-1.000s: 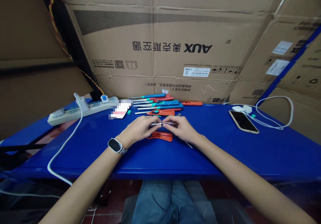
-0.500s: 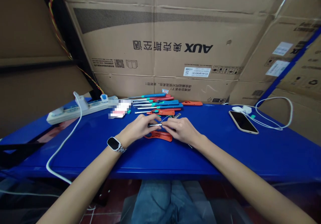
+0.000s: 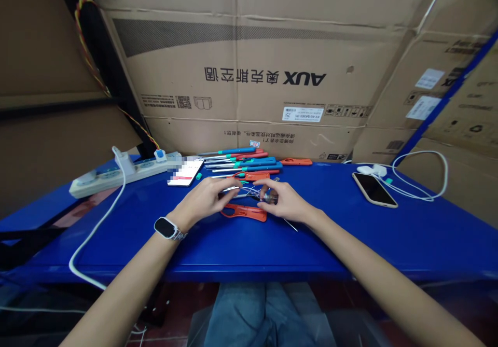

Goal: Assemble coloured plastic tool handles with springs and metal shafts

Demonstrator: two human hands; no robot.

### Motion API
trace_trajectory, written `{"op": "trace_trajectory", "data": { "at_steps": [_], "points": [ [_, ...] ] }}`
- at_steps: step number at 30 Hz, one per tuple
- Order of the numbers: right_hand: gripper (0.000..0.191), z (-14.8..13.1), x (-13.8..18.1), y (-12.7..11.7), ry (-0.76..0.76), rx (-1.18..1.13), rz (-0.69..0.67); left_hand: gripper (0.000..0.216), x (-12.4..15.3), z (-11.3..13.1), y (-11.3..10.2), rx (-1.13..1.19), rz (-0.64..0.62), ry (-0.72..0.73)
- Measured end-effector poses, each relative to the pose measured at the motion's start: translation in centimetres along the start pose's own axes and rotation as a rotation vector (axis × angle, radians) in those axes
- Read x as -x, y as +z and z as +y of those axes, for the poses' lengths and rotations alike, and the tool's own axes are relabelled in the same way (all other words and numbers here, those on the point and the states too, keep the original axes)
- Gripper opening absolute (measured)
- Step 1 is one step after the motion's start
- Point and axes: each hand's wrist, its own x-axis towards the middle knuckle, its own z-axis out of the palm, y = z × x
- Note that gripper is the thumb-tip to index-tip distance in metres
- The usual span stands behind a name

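My left hand (image 3: 200, 200) is closed with thumb and forefinger around a thin metal tube (image 3: 232, 188), like a lighter's nozzle. A dark, see-through piece (image 3: 271, 198), like a lighter's fuel tank, sits in the curled fingers of my right hand (image 3: 290, 202). Thin pale wires (image 3: 251, 191) run between the two hands. Just in front of my fingers lies an orange lighter casing half (image 3: 249, 212) on the table. Another orange casing half (image 3: 259, 176) rests behind my hands. A thin white rod (image 3: 290, 225) shows beneath my right hand.
Several blue and red long-nosed lighters (image 3: 249, 164) lie behind my hands. A phone with a lit screen (image 3: 185, 173) and a power strip (image 3: 105, 177) are left; a dark phone (image 3: 374, 190) and white cable (image 3: 443, 181) are right. Cardboard (image 3: 272, 41) stands behind the blue table (image 3: 249, 253).
My hands have moved apart from the joined position, and the wires between them show more. The dark, see-through piece is now visible in my right fingers.
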Motion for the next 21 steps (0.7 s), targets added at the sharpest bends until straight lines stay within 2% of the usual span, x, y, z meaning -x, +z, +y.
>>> {"op": "trace_trajectory", "data": {
  "at_steps": [7, 15, 21],
  "points": [
    [0.023, 0.2, -0.2, 0.7, 0.074, -0.030, -0.012, 0.014, 1.1, 0.2, -0.7, 0.116, 0.005, -0.167],
    [0.020, -0.6, -0.4, 1.3, 0.101, -0.156, -0.106, 0.015, 1.8, -0.4, -0.7, 0.156, -0.037, -0.245],
    [0.012, -1.6, -0.6, 1.7, 0.130, -0.002, -0.061, 0.013, 2.1, -0.4, -0.9, 0.177, -0.097, -0.299]
  ]
}}
